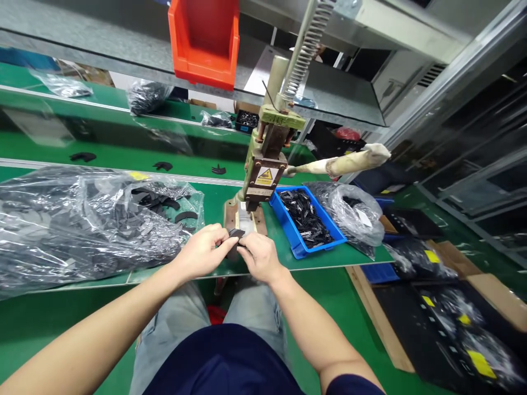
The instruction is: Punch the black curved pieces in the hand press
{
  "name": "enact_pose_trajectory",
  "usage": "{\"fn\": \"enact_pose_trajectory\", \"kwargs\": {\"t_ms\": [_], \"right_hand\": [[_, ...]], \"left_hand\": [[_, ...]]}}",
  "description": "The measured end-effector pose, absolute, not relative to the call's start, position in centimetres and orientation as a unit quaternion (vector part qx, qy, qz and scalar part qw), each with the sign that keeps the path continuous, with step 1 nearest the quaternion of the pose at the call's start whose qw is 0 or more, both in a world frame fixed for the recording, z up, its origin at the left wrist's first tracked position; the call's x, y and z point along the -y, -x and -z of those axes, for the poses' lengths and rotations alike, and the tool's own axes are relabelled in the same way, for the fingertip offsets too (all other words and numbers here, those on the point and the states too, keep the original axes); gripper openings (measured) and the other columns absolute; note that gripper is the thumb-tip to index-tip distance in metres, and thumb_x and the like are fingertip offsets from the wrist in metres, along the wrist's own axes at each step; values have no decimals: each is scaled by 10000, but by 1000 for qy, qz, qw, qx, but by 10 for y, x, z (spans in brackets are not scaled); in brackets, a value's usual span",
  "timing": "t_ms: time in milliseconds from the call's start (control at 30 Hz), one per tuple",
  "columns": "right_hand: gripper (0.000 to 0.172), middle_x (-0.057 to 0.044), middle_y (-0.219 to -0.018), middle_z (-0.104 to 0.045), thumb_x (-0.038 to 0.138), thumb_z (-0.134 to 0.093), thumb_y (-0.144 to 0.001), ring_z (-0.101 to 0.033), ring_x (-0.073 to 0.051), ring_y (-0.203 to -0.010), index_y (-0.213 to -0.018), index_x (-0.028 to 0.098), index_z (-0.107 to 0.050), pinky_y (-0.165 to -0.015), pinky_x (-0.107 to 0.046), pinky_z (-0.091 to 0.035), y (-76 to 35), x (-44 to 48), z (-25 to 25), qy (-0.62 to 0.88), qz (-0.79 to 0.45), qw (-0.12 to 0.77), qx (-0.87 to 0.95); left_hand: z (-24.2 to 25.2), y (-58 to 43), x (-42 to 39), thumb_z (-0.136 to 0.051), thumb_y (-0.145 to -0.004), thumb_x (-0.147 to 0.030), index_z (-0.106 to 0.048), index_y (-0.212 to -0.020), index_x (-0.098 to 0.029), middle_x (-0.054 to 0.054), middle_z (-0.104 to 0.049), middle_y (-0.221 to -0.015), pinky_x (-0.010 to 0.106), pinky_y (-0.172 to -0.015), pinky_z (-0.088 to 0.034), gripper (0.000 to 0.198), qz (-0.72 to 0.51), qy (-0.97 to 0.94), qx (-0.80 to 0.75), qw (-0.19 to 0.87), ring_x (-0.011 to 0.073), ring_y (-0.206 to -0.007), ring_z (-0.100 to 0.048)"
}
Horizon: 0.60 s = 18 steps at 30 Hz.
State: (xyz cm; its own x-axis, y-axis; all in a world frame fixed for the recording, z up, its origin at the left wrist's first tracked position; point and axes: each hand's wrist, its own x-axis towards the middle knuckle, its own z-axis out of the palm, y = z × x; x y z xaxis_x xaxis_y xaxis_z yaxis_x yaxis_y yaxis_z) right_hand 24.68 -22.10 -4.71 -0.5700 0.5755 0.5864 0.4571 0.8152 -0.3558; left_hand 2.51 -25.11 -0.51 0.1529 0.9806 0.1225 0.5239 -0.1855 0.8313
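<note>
My left hand (pixel 203 250) and my right hand (pixel 260 255) meet in front of me at the near edge of the green bench (pixel 214 200). Both pinch a small dark flat part (pixel 235 235) between their fingertips. The part is held just in front of the base of a small green hand press (pixel 263 164), which carries a yellow warning label. The press's wrapped lever handle (pixel 349 161) sticks out to the right.
A big clear plastic bag of dark curved parts (pixel 82 219) lies left of my hands. A blue tray of small black pieces (pixel 307 219) and another plastic bag (pixel 356 211) sit right of the press. An orange bin (pixel 205 41) hangs on the shelf above. Black boxes lie on the floor at right.
</note>
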Motion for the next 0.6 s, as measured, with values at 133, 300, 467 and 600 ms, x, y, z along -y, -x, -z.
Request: {"fn": "enact_pose_trajectory", "kwargs": {"t_ms": [133, 300, 467, 600], "right_hand": [[149, -49, -834, -719, 308, -561, -1062, -632, -190, -747, -961, 232, -641, -707, -350, -494, -252, 224, 45, 273, -60, 356, 892], [141, -47, -837, -723, 305, -560, -1062, -642, -184, -746, -984, 224, -645, -704, -335, -491, -256, 224, 49, 274, -49, 359, 891], [188, -43, -790, -698, 300, -539, -1064, -629, -187, -718, -915, 229, -628, -689, -340, -492, -257, 224, 50, 290, -57, 361, 885], [119, -78, -921, -768, 301, -585, -1050, -692, -193, -804, -1011, 223, -666, -767, -354, -568, -259, 230, 47, 277, -108, 384, 874]], "left_hand": [[23, -27, 241, -642, -899, -701, -482, -624, -242, -10, -464, -661, 303, -608, -348, 558, -348, -633, -527, 448, 179, -649, -426], [23, -34, 246, -633, -943, -620, -476, -642, -240, -11, -474, -678, 304, -617, -357, 510, -347, -656, -532, 408, 179, -656, -446], [13, -42, 248, -641, -957, -538, -479, -636, -245, 10, -511, -708, 319, -631, -399, 463, -359, -683, -529, 353, 196, -689, -490], [20, -34, 242, -640, -947, -619, -457, -655, -223, -30, -418, -663, 277, -583, -314, 525, -348, -634, -493, 484, 145, -633, -389]]}}
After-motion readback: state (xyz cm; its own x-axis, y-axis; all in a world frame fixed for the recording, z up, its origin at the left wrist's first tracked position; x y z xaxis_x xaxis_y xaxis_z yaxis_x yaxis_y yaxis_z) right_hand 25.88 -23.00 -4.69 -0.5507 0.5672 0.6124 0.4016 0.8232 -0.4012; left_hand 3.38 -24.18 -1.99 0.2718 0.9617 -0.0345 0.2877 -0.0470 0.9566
